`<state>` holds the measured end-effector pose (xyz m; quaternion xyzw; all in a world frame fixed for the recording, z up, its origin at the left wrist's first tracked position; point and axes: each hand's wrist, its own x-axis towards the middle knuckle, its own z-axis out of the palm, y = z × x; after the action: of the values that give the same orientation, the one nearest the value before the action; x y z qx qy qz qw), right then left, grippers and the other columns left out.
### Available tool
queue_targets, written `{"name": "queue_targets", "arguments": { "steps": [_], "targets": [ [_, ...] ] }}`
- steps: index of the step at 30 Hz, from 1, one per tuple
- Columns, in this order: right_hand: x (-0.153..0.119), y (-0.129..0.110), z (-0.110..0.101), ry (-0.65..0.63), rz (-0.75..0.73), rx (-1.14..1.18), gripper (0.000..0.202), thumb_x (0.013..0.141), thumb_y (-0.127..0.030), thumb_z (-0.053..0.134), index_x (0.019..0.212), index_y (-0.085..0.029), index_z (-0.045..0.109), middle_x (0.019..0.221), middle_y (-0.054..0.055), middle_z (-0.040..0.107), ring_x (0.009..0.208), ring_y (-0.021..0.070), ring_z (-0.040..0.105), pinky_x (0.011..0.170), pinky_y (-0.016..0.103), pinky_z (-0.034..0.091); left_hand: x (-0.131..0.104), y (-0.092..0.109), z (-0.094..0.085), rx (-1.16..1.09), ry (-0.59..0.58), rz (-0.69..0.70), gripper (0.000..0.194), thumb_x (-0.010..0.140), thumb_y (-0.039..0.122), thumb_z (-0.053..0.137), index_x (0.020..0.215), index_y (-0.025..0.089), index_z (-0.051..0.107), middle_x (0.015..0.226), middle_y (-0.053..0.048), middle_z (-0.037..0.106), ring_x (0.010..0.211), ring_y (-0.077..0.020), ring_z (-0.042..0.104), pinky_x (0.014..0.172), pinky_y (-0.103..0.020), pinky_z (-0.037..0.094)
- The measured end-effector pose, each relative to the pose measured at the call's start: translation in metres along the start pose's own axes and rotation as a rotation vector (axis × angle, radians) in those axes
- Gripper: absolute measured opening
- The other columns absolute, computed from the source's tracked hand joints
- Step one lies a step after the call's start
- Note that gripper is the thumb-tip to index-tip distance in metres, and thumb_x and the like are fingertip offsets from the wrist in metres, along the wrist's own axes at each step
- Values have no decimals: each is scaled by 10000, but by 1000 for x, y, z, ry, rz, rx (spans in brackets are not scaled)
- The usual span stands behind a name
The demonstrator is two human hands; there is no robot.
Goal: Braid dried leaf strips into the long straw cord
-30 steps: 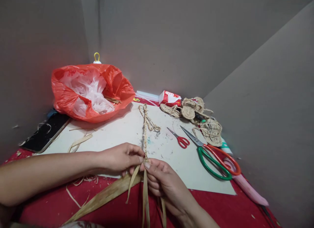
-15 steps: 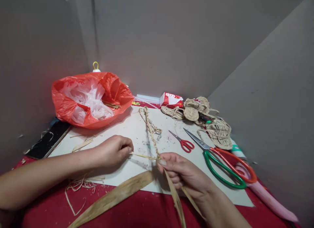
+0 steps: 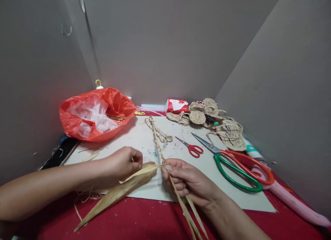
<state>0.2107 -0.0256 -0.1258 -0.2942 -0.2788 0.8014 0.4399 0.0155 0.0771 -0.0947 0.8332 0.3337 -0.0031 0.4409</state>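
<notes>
My right hand (image 3: 181,179) pinches the near end of a thin braided cord (image 3: 158,145), where several flat dry leaf strips fan out. Two or so strips (image 3: 181,202) hang down below its fingers. My left hand (image 3: 125,162) is closed just left of there, its fingertips curled beside a pale strip (image 3: 142,171) that runs to the pinch; whether it grips that strip is hidden. A wide dry leaf (image 3: 111,202) stretches toward the lower left beneath it. The braid runs away over the white board (image 3: 222,198) and loops at its far end.
Small red scissors (image 3: 194,150) and large scissors with red and green handles (image 3: 236,185) lie to the right. Coiled cord pieces (image 3: 198,116) and a tissue pack (image 3: 176,105) sit behind. A red plastic bag (image 3: 77,129) stands at the back left. Grey walls surround the red-covered table (image 3: 144,219).
The strip beside my left hand has shifted and now shows a wider face. The wide leaf reaches closer to my right hand. The camera view has moved slightly.
</notes>
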Motion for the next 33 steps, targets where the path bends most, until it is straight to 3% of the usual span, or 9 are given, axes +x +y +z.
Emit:
{"name": "queue_targets", "arguments": {
  "steps": [4, 7, 10, 13, 16, 21, 25, 28, 33],
  "targets": [
    [4, 7, 2, 48, -57, -68, 235, 771, -334, 694, 721, -125, 599, 527, -68, 372, 420, 19, 182, 374, 141, 111, 26, -7, -23, -221, -126, -152, 153, 660, 274, 615, 724, 138, 586, 553, 33, 534, 491, -99, 497, 510, -226, 426],
    [6, 10, 2, 106, -97, -278, 266, 813, -401, 629, 777, -138, 624, 632, -16, 508, 412, 26, 252, 390, 171, 156, 40, -12, -17, -247, -173, -232, 177, 587, 271, 659, 683, 135, 597, 535, 36, 541, 471, -89, 485, 486, -217, 418],
    [7, 11, 6, 130, -159, -592, 284, 840, -417, 579, 751, -154, 642, 721, 17, 568, 516, 83, 417, 493, 207, 328, 43, -12, -5, -210, -198, -246, 160, 582, 270, 647, 664, 143, 594, 502, 49, 518, 442, -81, 452, 453, -205, 388],
    [9, 12, 12, 116, -275, -846, 277, 881, -337, 518, 691, -166, 624, 797, 36, 571, 753, 166, 512, 694, 262, 402, 42, -9, -1, -149, -218, -224, 135, 605, 265, 623, 664, 150, 585, 471, 57, 481, 422, -81, 429, 425, -197, 348],
    [11, 13, 14, 129, -281, -979, 254, 901, -257, 462, 700, -175, 592, 783, 33, 559, 782, 178, 504, 739, 270, 395, 41, -9, -2, -65, -208, -183, 92, 638, 237, 574, 650, 146, 578, 486, 46, 491, 421, -72, 409, 416, -186, 308],
    [12, 15, 9, 143, -188, -1031, 261, 913, -262, 435, 684, -181, 533, 756, 19, 545, 739, 163, 487, 717, 254, 390, 40, -14, 1, 7, -151, -110, 55, 633, 183, 529, 618, 144, 565, 504, 45, 465, 447, -68, 386, 418, -183, 285],
    [12, 16, 8, 158, -137, -1029, 260, 919, -273, 426, 714, -182, 558, 756, 21, 566, 724, 164, 486, 700, 256, 391, 41, -20, 0, -128, -144, -154, 67, 643, 200, 541, 635, 140, 569, 489, 49, 462, 424, -66, 375, 408, -192, 270],
    [13, 17, 6, 154, -111, -1007, 273, 928, -307, 412, 735, -185, 561, 806, 32, 576, 769, 174, 496, 740, 265, 390, 43, -26, -10, -323, -182, -237, 82, 668, 225, 561, 679, 144, 559, 460, 56, 472, 392, -69, 390, 409, -195, 293],
    [14, 16, 5, 171, -65, -1019, 359, 919, -408, 403, 630, -195, 408, 678, -4, 441, 664, 144, 407, 662, 245, 374, 37, -26, -40, -588, -125, -96, 118, 739, 209, 605, 734, 141, 508, 671, 3, 621, 583, -76, 561, 597, -211, 438]
  ]
}}
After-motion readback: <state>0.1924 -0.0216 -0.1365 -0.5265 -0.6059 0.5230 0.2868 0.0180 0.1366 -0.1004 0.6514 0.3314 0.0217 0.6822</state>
